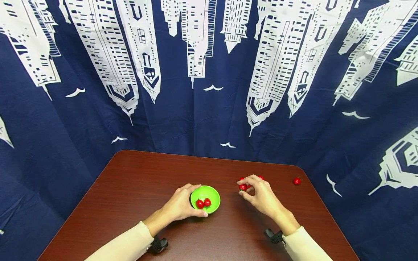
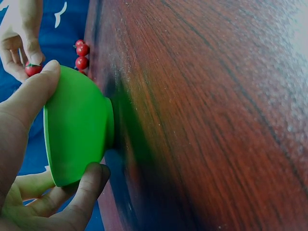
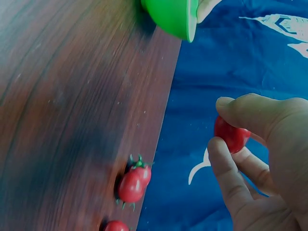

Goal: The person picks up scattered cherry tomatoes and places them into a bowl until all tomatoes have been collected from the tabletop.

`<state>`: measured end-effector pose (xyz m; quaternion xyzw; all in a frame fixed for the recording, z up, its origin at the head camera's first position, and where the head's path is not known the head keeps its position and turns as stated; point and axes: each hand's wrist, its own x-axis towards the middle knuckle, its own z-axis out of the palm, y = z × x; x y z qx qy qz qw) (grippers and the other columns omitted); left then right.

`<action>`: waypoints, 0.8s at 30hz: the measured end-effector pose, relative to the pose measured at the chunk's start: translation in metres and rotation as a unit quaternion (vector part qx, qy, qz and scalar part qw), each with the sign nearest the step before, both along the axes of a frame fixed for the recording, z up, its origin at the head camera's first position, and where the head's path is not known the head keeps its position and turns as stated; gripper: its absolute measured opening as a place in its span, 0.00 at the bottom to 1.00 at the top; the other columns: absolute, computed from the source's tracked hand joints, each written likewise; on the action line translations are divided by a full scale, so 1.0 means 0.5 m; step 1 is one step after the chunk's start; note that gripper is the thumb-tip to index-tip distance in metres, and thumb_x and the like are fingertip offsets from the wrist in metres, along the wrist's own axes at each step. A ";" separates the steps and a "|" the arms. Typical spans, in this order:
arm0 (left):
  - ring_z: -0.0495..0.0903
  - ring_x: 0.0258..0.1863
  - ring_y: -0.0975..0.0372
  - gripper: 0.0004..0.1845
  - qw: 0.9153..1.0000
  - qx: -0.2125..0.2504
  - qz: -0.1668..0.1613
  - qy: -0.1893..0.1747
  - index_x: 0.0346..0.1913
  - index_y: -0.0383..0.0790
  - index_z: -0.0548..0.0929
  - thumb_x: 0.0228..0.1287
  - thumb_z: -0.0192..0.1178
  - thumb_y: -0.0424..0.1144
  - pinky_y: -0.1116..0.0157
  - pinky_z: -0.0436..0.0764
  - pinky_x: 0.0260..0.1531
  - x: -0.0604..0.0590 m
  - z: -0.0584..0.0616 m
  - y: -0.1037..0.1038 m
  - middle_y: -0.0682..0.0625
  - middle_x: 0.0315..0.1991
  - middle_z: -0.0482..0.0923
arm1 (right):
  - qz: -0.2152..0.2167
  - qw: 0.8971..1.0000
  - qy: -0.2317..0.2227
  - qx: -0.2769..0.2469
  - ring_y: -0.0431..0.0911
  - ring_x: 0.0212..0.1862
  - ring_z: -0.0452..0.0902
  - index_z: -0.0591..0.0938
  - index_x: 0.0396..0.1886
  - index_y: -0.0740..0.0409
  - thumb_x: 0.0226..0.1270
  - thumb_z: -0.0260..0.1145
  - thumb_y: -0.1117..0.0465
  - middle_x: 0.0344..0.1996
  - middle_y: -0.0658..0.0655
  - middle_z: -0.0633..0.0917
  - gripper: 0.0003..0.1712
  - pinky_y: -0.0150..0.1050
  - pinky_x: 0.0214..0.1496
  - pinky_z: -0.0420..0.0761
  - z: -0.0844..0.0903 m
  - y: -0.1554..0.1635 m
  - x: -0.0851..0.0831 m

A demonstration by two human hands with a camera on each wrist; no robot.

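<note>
Sleeves (image 1: 127, 244), cream-coloured, come in from the near edge of the brown surface (image 1: 137, 181), one on each arm, each with a black wrist mount beside it. The left hand (image 1: 179, 204) curls round the near and left side of one green bowl (image 1: 212, 192), thumb at the near rim and fingers at the far rim; the bowl stands upright on the surface, near its middle. Two tomatoes (image 1: 203, 203) lie in the bowl, just beside each other.

The right hand (image 1: 259, 195) is to the right of the bowl and apart from it, raised a little above the surface, its thumb and fingertips pinched on one tomato (image 1: 242, 187) with the other fingers loosely curled. Past that hand a few more tomatoes lie on the surface; the head view shows only slivers of them behind the fingers. One further tomato (image 1: 296, 181) sits alone near the right far corner. Behind everything hangs a blue curtain (image 1: 209, 119) printed with white skyscrapers and birds.

The left wrist view shows the bowl's smooth underside and foot, which the head view hides, and two loose tomatoes in a column by the surface's edge. The right wrist view shows three loose tomatoes (image 3: 132, 185), two of them touching, and the pinched tomato's skin between thumb and forefinger.
</note>
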<state>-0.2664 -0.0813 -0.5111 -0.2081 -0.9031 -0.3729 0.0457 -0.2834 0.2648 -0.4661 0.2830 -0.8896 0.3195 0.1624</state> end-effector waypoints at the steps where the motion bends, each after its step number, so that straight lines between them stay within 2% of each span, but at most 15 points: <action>1: 0.87 0.60 0.53 0.59 1.000 -0.001 0.000 0.000 0.79 0.36 0.84 0.44 0.97 0.59 0.51 0.91 0.63 0.000 0.000 0.000 0.48 0.61 0.90 | 0.004 1.000 0.005 0.001 0.43 0.43 0.93 0.94 0.54 0.55 0.64 0.88 0.73 0.52 0.54 0.94 0.21 0.39 0.49 0.97 0.000 -0.004 0.000; 13: 0.88 0.57 0.54 0.59 1.000 -0.006 -0.003 0.009 0.78 0.35 0.85 0.43 0.97 0.59 0.55 0.91 0.61 0.003 0.001 -0.001 0.48 0.59 0.91 | 0.035 0.999 0.012 -0.002 0.41 0.42 0.92 0.94 0.55 0.55 0.63 0.89 0.73 0.51 0.54 0.94 0.22 0.38 0.48 0.96 0.001 -0.051 -0.005; 24: 0.88 0.56 0.57 0.58 1.000 0.001 -0.003 0.006 0.78 0.35 0.84 0.44 0.97 0.58 0.56 0.91 0.59 -0.002 -0.001 0.001 0.49 0.59 0.90 | 0.058 0.998 0.004 0.020 0.42 0.42 0.93 0.94 0.57 0.54 0.67 0.87 0.70 0.51 0.53 0.93 0.21 0.37 0.50 0.96 0.006 -0.090 -0.007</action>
